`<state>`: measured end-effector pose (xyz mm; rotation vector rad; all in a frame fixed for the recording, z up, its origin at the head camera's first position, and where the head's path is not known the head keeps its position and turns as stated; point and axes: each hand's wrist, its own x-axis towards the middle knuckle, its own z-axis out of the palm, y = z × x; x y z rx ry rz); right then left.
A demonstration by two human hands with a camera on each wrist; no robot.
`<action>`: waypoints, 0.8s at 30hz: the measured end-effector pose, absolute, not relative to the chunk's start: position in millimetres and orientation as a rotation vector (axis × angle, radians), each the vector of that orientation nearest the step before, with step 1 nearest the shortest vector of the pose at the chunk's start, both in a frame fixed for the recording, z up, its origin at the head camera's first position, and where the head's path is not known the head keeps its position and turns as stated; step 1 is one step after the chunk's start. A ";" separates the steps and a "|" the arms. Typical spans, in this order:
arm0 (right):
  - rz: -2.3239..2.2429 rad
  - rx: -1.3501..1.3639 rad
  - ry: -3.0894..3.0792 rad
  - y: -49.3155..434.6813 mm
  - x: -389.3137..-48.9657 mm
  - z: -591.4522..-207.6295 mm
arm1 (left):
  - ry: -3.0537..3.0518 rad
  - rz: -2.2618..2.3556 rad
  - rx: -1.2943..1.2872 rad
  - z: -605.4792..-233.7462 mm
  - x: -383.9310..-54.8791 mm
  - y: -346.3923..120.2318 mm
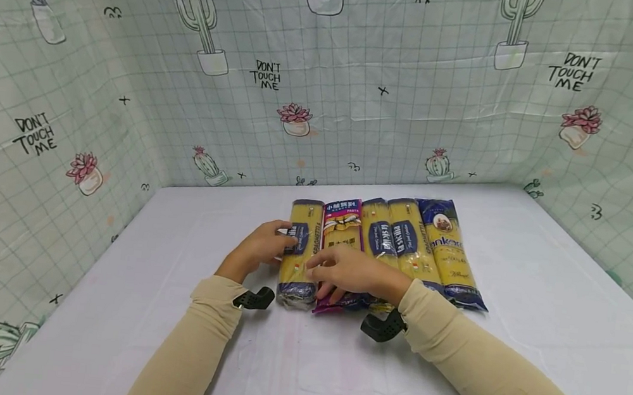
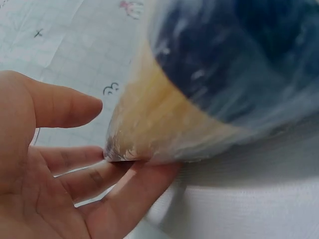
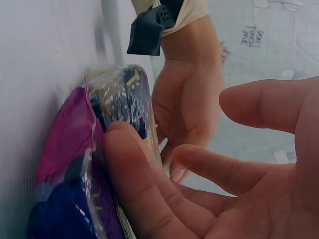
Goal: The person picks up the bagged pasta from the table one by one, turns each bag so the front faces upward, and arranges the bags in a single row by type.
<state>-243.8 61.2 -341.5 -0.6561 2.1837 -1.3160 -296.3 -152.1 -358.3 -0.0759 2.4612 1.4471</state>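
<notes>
Several packs of spaghetti lie side by side on the white table. My left hand [image 1: 260, 244] is at the left side of the leftmost spaghetti pack [image 1: 294, 270], yellow with dark blue ends. In the left wrist view its fingers touch the lower edge of that pack [image 2: 149, 112], while the thumb stands apart. Loosely bent, my right hand [image 1: 351, 268] hovers over the pink-and-purple pasta pack [image 1: 343, 218] and the leftmost pack. In the right wrist view a fingertip of the right hand [image 3: 244, 194] appears against the packs' near ends; the thumb is off them.
Two blue-labelled spaghetti packs [image 1: 381, 237] [image 1: 408, 239] lie right of the pink one. A blue-ended pasta pack [image 1: 449, 255] lies slightly slanted at the row's right end. Patterned cloth [image 1: 345, 137] hangs around the white table [image 1: 299, 374].
</notes>
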 end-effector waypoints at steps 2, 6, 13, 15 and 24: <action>-1.316 -0.645 2.188 61.3 -244.4 -341.4 | 2.474 1.436 -0.063 -358.4 -297.4 -152.8; -1.301 -0.622 2.218 61.0 -245.9 -341.2 | 2.532 1.361 -0.044 -355.3 -297.1 -154.4; -1.347 -0.663 2.280 69.9 -250.4 -333.9 | 2.609 1.262 -0.010 -347.6 -291.6 -158.6; -1.360 -0.666 2.304 74.6 -252.2 -330.4 | 2.622 1.276 -0.024 -344.7 -290.0 -164.6; -1.448 -0.582 2.431 127.5 -264.7 -332.8 | 2.641 1.330 0.005 -343.8 -288.4 -181.6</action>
